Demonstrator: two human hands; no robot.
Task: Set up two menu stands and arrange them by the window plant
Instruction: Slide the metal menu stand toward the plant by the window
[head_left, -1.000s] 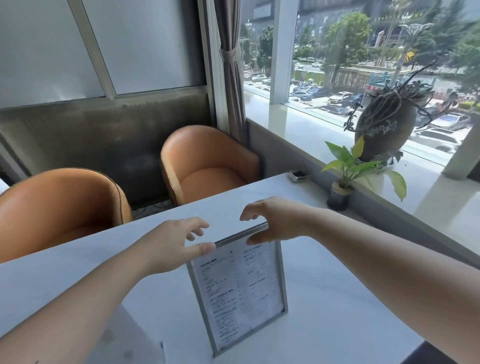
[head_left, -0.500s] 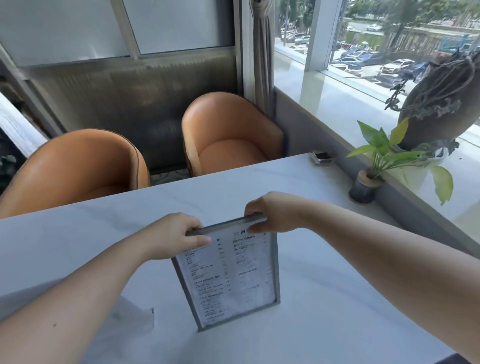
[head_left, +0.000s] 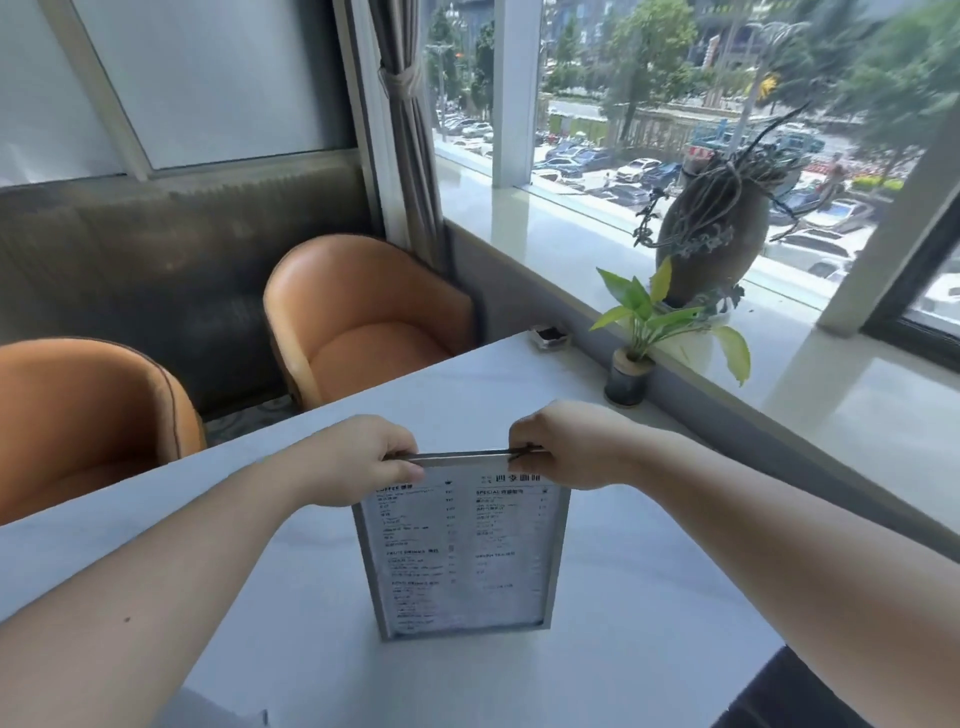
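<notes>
A grey-framed menu stand (head_left: 462, 561) with printed menu text stands upright on the white table (head_left: 649, 597) in front of me. My left hand (head_left: 358, 457) grips its top left corner. My right hand (head_left: 561, 447) grips its top right corner. Both hands pinch the frame's top edge. A small green window plant (head_left: 654, 322) in a dark pot (head_left: 627, 382) sits at the table's far right edge, against the window ledge, well beyond the stand. Only one menu stand is in view.
Two orange armchairs (head_left: 363, 317) (head_left: 78, 415) stand at the table's far side. A small dark dish (head_left: 549, 336) lies near the table's far right corner. A large dark vase (head_left: 711, 244) with trailing stems sits on the window ledge (head_left: 571, 244) behind the plant.
Both hands went from hovering open over the frame's top to gripping its upper corners. The stand now stands more upright and squarer to me.
</notes>
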